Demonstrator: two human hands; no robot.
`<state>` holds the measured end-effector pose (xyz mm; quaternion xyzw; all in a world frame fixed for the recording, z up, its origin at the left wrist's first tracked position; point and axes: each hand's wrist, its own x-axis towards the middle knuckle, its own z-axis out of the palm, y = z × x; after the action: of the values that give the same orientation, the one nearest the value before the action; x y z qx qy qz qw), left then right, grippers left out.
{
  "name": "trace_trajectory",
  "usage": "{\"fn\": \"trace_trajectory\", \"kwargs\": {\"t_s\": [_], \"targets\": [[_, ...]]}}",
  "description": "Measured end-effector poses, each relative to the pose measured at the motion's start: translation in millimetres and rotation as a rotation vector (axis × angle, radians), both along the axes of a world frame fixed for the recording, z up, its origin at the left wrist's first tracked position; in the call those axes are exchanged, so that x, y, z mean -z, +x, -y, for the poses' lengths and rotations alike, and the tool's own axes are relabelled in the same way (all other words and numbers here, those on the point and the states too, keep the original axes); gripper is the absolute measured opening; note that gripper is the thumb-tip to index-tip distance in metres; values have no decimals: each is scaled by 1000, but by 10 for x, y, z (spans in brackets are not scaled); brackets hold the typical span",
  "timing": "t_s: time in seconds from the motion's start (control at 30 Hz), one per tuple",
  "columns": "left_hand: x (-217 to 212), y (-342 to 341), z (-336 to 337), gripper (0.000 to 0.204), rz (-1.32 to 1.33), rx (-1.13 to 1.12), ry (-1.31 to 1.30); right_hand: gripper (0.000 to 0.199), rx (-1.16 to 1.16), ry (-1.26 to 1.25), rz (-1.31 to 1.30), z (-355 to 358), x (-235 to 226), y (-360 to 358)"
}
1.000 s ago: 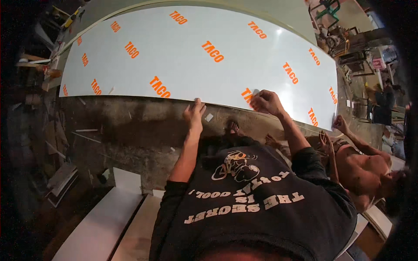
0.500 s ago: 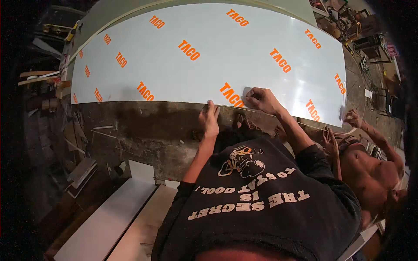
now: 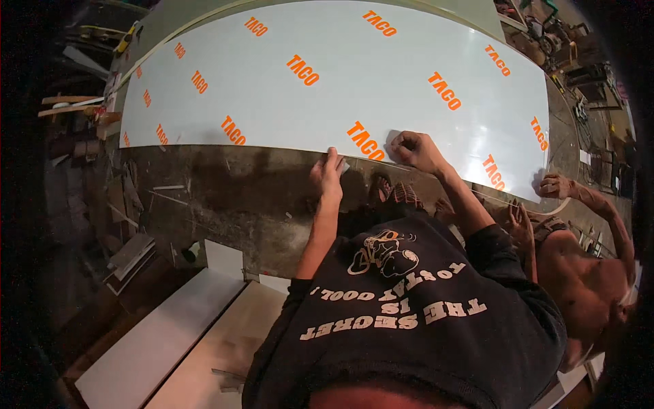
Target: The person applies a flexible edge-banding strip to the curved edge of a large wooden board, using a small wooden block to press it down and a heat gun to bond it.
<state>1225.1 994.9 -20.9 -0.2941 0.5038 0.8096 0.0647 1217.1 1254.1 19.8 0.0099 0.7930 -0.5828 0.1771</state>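
Observation:
A long white panel point(image 3: 381, 88) with a glossy film and orange print lies flat before me. At its near edge is my left hand point(image 3: 328, 176), a finger stretched up against the edge; a small pale bit beside the fingers is too unclear to name. Further right, my right hand point(image 3: 419, 154) is closed over the same edge with its fingers curled in, and what they hold is hidden. A thin strip point(image 3: 501, 200) runs along the edge toward the right corner. There a co-worker's hand point(image 3: 556, 185) is close to the panel, and their other hand point(image 3: 521, 225) is beside the strip.
Boards point(image 3: 160, 334) lie at the lower left. Offcuts point(image 3: 133, 255) are stacked on the left, with thin scraps on the floor point(image 3: 266, 232). A pale green surface point(image 3: 184, 20) borders the panel's far side. Tools and machinery point(image 3: 545, 41) crowd the far right, and the co-worker point(image 3: 579, 286) is on my right.
The view has shifted a little, so the panel appears slightly higher and further right. Both my hands stay at the panel's near edge. The co-worker's upper hand has turned more closed near the corner.

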Motion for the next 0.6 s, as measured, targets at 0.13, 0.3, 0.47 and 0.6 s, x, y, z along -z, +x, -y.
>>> {"fn": "trace_trajectory", "kwargs": {"t_s": [0.13, 0.3, 0.47, 0.6], "targets": [[-18, -146, 273, 40, 28, -94, -29, 12, 23, 9, -38, 17, 42, -6], [79, -366, 586, 32, 36, 6, -138, 11, 54, 15, -36, 33, 145, -1], [176, -433, 574, 27, 120, -50, -112, 8, 131, 36, 0, 109, 166, 13], [147, -442, 586, 30, 131, -37, -84, 9, 136, 138, -90, 193, -9, 81]]}}
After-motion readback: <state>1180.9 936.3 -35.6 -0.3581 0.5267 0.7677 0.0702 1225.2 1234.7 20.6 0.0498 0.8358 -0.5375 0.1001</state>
